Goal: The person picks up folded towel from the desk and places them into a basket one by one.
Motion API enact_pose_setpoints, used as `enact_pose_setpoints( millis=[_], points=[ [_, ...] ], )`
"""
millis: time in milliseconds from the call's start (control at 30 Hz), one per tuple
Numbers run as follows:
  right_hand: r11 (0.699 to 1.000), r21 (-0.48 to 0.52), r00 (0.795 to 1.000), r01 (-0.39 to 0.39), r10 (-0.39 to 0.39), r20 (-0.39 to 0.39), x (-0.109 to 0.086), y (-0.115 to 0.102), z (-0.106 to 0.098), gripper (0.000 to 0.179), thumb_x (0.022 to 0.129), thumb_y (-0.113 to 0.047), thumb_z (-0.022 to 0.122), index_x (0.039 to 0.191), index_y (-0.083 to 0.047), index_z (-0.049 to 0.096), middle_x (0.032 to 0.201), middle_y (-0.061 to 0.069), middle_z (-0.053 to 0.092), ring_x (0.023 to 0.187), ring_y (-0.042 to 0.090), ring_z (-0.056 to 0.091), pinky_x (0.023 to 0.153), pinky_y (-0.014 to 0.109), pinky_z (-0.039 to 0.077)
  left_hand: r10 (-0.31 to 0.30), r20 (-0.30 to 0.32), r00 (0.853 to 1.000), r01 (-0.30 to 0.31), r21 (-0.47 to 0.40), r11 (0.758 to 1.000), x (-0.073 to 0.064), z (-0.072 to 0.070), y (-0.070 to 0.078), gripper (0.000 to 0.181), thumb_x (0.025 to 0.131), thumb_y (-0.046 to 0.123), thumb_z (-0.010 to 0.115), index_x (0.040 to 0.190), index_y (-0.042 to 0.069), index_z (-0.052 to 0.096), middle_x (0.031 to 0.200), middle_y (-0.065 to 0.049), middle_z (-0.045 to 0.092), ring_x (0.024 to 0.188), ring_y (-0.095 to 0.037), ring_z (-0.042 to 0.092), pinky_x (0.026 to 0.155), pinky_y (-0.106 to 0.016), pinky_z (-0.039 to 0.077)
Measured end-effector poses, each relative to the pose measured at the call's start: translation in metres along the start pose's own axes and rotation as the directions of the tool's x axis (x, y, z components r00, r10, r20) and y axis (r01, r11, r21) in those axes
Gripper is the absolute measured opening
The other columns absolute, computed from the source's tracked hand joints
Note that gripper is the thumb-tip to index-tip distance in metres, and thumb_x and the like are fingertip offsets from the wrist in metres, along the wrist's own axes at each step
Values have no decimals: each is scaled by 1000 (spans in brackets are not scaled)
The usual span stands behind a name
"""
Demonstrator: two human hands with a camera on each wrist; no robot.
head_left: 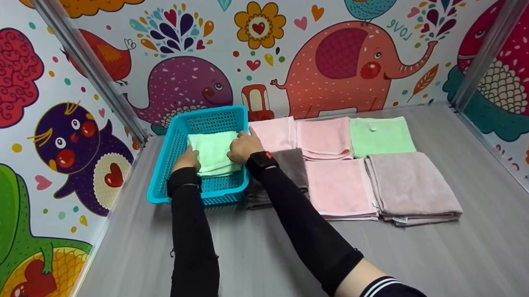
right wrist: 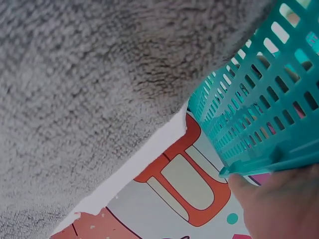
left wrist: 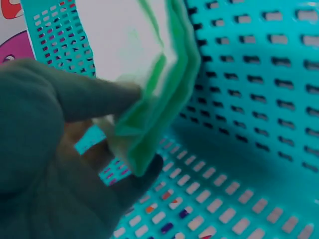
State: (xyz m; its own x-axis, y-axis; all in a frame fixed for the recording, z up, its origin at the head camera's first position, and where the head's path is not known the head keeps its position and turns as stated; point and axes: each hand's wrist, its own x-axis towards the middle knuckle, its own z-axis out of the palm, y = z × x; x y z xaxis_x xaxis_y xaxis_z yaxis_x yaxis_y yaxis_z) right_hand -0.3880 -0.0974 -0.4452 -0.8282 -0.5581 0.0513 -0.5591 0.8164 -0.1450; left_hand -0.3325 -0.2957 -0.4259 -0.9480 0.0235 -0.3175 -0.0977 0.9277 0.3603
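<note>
A folded light green towel [head_left: 214, 151] is inside the turquoise plastic basket [head_left: 159, 184], above its slotted bottom. My left hand [head_left: 187, 160] pinches the towel's left edge. In the left wrist view, the thumb [left wrist: 107, 97] lies on top of the folded layers and the other fingers reach beneath them. At the opposite edge, my right hand [head_left: 245, 147] grips the towel with curled fingers, reaching over the basket's right rim. The right wrist view shows part of this hand [right wrist: 284, 204] beside the rim, its grip on the towel hidden behind the basket wall.
Right of the basket, a dark grey-brown towel [head_left: 287, 165] lies against its side. Folded pink towels [head_left: 340, 187], another green towel [head_left: 382, 136] and a large taupe towel [head_left: 411, 186] lie in two rows on the grey table [head_left: 260, 264]. Cartoon-printed panels [head_left: 261, 68] stand behind and beside.
</note>
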Motion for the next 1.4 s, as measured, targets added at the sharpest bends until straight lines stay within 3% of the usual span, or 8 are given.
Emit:
enact_pose_setpoints(
  millis=[100,200,333,467,567,833,1167,1400],
  points=[
    [1000,1,1000,12,-12,-9,-2,2,1,30,95,-28,57,87,-8,79,101,12,77,125,28,56,119,48,36,6,31,999,-6,-11,1000,2,-1,-2,68,97,-18,32,162,-6,17,170,-29,-4,146,-53,31,91,-42,39],
    [999,17,999,43,-42,-31,-2,2,2,27,93,-24,58,87,-6,78,101,15,76,117,29,59,104,45,48,8,54,999,-6,-34,999,5,-2,-4,73,96,-19,31,164,-2,10,171,-25,-9,111,-49,47,78,-38,33],
    [996,63,995,71,-66,-70,-3,3,4,23,89,-18,58,81,-5,76,94,15,76,113,30,60,95,43,52,12,12,1000,-12,-23,1000,7,-2,-7,73,95,-19,37,163,-4,14,171,-27,-8,127,-55,43,97,-49,43],
    [993,87,993,75,-66,-103,-3,4,6,22,89,-16,60,79,-5,75,92,15,77,112,31,61,96,43,52,10,-72,997,-10,-9,1000,5,0,-6,63,95,-15,44,156,-5,37,166,-30,22,149,-54,27,112,-59,38],
    [993,98,992,73,-63,-106,-3,6,7,23,90,-16,59,84,-4,78,95,15,77,112,31,61,96,43,52,-20,-47,999,18,-48,999,1,2,-3,60,95,-12,45,155,0,44,161,-30,36,145,-51,36,109,-57,43],
    [991,83,977,107,-90,-192,0,6,10,24,91,-15,58,84,-7,79,88,10,78,101,30,68,96,43,53,-3,46,999,7,-81,997,0,0,0,64,97,-5,43,160,-1,33,164,-30,30,150,-49,29,109,-56,40],
    [985,39,966,168,-156,-204,-17,13,-15,39,104,-32,61,138,-13,67,129,12,65,122,29,60,102,46,51,65,20,998,-65,-23,998,3,-10,1,66,99,2,47,163,3,28,165,-30,27,126,-44,47,82,-44,39],
    [989,54,969,135,-120,-217,-51,45,-37,48,105,-37,60,146,-14,59,139,12,60,130,30,57,111,46,46,243,-127,962,-236,71,969,-23,-15,21,63,108,29,52,163,9,30,165,-25,34,150,-46,33,118,-63,30]
  ],
)
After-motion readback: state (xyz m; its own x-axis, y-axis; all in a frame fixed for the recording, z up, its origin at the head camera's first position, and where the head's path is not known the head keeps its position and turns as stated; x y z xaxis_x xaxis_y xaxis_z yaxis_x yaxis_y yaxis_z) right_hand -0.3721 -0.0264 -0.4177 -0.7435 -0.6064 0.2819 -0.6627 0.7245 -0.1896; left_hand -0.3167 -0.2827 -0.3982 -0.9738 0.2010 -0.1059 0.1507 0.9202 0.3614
